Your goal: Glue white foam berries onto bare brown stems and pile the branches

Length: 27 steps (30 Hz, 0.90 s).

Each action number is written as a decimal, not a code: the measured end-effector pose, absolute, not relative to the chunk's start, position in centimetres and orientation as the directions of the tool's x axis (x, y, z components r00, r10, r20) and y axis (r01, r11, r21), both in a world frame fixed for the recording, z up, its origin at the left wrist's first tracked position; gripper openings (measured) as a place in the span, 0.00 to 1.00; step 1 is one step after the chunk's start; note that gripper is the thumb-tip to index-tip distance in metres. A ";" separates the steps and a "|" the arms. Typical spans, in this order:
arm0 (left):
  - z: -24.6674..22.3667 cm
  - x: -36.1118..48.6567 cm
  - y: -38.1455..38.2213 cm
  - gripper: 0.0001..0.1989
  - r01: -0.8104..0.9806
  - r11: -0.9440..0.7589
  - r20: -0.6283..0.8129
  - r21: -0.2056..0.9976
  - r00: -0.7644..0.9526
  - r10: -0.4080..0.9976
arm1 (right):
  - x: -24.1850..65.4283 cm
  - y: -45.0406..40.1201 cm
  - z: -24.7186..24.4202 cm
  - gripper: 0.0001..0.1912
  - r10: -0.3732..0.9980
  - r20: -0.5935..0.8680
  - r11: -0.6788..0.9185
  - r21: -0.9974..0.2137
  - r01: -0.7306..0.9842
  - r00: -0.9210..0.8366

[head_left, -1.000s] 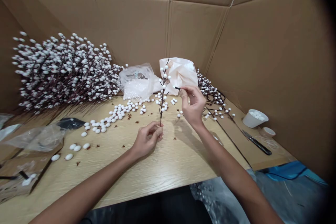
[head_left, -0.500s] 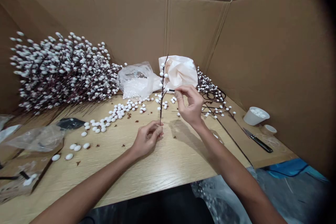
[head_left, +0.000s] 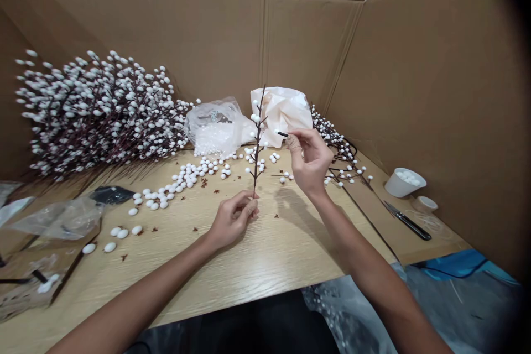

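Two hands are working around one thin brown branch (head_left: 258,146) dotted with white buds. The left hand (head_left: 234,217) is clenching its lower stem, keeping the branch upright and raised off the surface (head_left: 265,254). The right hand (head_left: 309,163) is pinching a short black stem (head_left: 282,134) tipped with a white bud, holding it near the branch's upper part but apart from it. Loose buds (head_left: 186,175) are lying left of the branch, and a heap of similar branches (head_left: 95,116) is resting farther left.

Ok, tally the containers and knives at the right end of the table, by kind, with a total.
White cup: 1
Small round pale container: 1
Black-handled knife: 1
Total: 3
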<state>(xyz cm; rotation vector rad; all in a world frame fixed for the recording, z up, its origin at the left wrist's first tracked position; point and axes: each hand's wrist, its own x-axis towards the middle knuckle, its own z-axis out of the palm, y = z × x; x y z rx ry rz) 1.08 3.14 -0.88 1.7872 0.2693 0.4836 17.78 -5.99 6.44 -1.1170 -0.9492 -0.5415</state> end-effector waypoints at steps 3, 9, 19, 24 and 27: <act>-1.1 1.1 3.3 0.12 -0.072 -0.277 0.183 0.958 0.898 0.399 | 18.1 -6.0 6.5 0.05 0.042 0.833 0.405 -0.519 0.753 0.552; -1.3 1.0 3.4 0.11 -0.078 -0.318 0.191 0.945 0.920 0.341 | 18.4 -6.4 7.1 0.05 -0.041 0.842 0.387 -0.483 0.785 0.538; -1.4 0.9 3.5 0.11 -0.081 -0.383 0.198 0.920 0.941 0.275 | 18.8 -6.4 7.1 0.05 -0.033 0.844 0.348 -0.492 0.798 0.535; -1.2 0.9 3.4 0.11 -0.083 -0.400 0.202 0.913 0.943 0.265 | 18.8 -6.3 7.1 0.04 -0.003 0.829 0.352 -0.522 0.777 0.559; -1.1 0.9 3.4 0.12 -0.076 -0.396 0.195 0.915 0.943 0.269 | 18.9 -6.3 7.1 0.04 0.025 0.805 0.386 -0.555 0.737 0.593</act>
